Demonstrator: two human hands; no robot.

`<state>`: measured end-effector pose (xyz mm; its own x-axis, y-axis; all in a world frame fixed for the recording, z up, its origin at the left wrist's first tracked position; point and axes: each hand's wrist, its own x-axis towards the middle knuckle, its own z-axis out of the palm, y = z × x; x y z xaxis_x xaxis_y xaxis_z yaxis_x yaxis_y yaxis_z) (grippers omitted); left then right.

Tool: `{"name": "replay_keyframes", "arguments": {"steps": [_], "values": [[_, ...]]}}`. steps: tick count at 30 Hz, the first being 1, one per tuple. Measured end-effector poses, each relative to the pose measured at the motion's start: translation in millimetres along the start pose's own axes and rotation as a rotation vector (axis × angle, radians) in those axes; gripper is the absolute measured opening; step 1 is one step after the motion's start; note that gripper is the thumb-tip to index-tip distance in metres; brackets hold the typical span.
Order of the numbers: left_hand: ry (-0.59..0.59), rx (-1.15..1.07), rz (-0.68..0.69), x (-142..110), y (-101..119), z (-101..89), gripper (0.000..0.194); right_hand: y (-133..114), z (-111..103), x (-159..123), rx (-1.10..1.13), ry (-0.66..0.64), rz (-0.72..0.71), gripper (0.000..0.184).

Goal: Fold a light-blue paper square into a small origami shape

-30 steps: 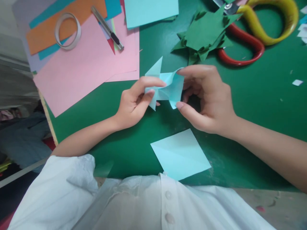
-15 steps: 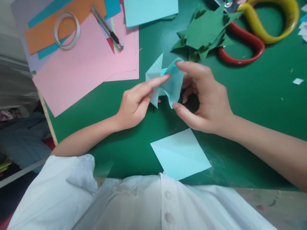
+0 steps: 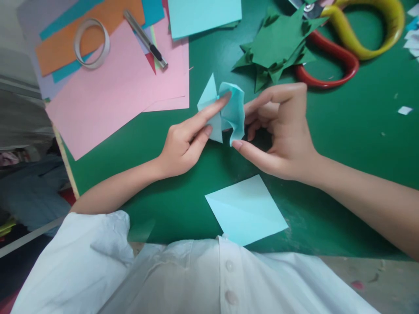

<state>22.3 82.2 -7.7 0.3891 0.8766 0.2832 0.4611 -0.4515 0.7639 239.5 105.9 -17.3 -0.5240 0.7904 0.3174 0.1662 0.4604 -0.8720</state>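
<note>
A light-blue folded paper piece [image 3: 234, 109] is held between my two hands above the green table. My left hand [image 3: 185, 144] pinches its left, pointed part, with the index finger reaching into the fold and the thumb on the lower part. My right hand [image 3: 283, 131] touches the right side, its thumb at the lower corner and its fingers behind the raised, curled flap. Part of those fingers is hidden by the paper. Below the hands, a flat light-blue paper square [image 3: 247, 211] with a faint crease lies near the table's front edge.
Pink sheets [image 3: 114, 96] lie at the left under a tape roll [image 3: 91, 43] and a utility knife [image 3: 145, 39]. Light-blue sheets [image 3: 204, 17] are at the top. A green folded-paper star shape [image 3: 278, 41] sits beside scissors [image 3: 330, 63] with red and yellow handles. Paper scraps lie right.
The right flap of the folded paper has curled and opened toward me. My right index finger has left its top edge and bent back behind it; my left thumb now presses the paper.
</note>
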Motion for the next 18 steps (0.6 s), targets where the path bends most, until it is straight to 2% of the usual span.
{"name": "replay_keyframes", "arguments": {"steps": [9,18], "values": [[0.037,-0.058,-0.071,-7.3,-5.5,6.9,0.043,-6.4,-5.9,1.5,-0.119,-0.046,-0.013,0.031],[-0.014,-0.192,-0.165,-9.8,-5.2,8.4,0.053,-4.9,-4.1,2.6,-0.16,-0.083,-0.022,0.02]]}}
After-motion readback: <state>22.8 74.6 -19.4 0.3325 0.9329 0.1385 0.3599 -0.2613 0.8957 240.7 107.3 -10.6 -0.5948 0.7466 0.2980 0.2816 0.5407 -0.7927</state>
